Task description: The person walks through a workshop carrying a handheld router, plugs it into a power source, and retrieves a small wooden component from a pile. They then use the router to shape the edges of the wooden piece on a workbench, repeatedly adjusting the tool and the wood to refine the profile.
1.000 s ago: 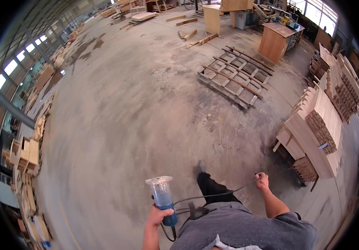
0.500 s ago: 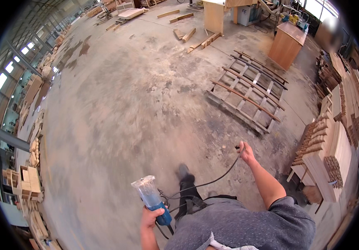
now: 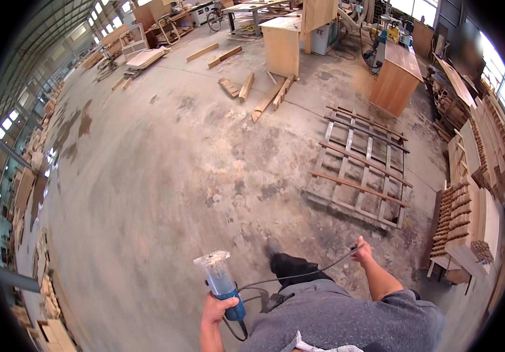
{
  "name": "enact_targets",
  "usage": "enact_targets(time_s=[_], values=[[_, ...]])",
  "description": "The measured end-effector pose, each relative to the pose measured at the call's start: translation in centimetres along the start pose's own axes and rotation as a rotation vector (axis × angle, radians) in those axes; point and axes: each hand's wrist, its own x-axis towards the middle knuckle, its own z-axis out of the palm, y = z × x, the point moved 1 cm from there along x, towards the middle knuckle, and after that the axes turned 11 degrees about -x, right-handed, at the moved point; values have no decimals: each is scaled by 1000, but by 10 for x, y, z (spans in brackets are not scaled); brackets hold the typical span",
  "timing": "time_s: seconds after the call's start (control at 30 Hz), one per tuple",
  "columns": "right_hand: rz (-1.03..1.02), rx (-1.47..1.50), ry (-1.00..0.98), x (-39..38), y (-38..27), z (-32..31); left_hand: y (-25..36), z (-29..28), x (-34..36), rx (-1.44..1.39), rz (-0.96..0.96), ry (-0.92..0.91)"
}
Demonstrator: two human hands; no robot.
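My left hand (image 3: 214, 309) is wrapped round a blue trim router (image 3: 223, 286), held upright with its clear plastic base facing up. A dark power cord (image 3: 290, 277) hangs in a loop under the router and runs across in front of my body. On the right, my right hand (image 3: 363, 252) pinches the cord, arm stretched forward. The plug end at those fingers is too small to make out.
A slatted metal rack (image 3: 361, 167) lies on the floor ahead to the right. Beyond stand a wooden cabinet (image 3: 396, 79) and a pale workbench (image 3: 282, 50). Loose boards (image 3: 269, 100) lie near it. Stacked timber (image 3: 461, 234) lines my right side.
I have moved forward, and the view has tilted up, showing more of the hall's far end. Both hands keep their hold on the trim router and the cord; my right hand sits lower in view.
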Motion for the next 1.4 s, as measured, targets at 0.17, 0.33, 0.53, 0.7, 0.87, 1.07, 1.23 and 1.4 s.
enact_targets(time_s=[0.17, 0.33, 0.53, 0.7, 0.87, 1.07, 1.23, 1.4], values=[[131, 155, -11, 101, -113, 132, 101, -43, 192, 60, -21, 14], [-68, 131, -111, 141, -348, 289, 214, -80, 312, 38, -46, 101], [-428, -137, -485, 117, -686, 431, 377, -111, 464, -127, 85, 133], [-350, -137, -439, 196, -800, 538, 498, -146, 654, -80, 29, 67], [-35, -244, -290, 256, -824, 582, 628, -118, 825, 9, -31, -60], [232, 120, -40, 328, -887, 622, 766, -81, 1027, 213, -76, -208], [296, 174, 23, 451, -1022, 693, 841, -34, 1211, 288, -95, -201], [-32, 370, -107, 554, -1292, 768, 949, 22, 1338, 292, -134, -177]])
